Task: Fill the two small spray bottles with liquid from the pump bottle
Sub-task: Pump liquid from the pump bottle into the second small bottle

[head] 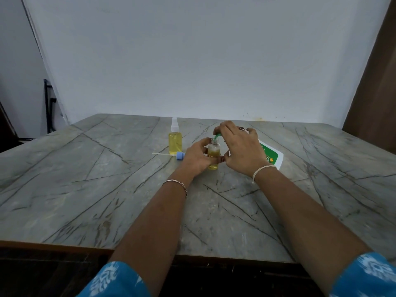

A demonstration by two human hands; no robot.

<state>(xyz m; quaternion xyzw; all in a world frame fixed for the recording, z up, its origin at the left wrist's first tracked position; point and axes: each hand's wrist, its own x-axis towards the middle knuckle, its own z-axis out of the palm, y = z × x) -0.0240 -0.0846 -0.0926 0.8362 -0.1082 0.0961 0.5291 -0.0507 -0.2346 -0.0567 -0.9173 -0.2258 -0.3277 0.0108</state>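
A small clear spray bottle [213,154] with yellow liquid stands uncapped at the table's middle, and my left hand [198,158] grips its body. My right hand [242,147] covers the pump bottle [271,156], a white bottle with a green label tilted behind it, and its fingers curl over the green pump spout [216,136], whose tip sits at the small bottle's open neck. A second small spray bottle [175,138], capped with a clear sprayer and full of yellow liquid, stands to the left. A blue sprayer cap [180,155] with its white dip tube lies beside it.
The marbled grey table [107,189] runs wide on both sides, with its front edge near my elbows. A white wall stands behind it, a dark frame at the far left, a brown panel at the right.
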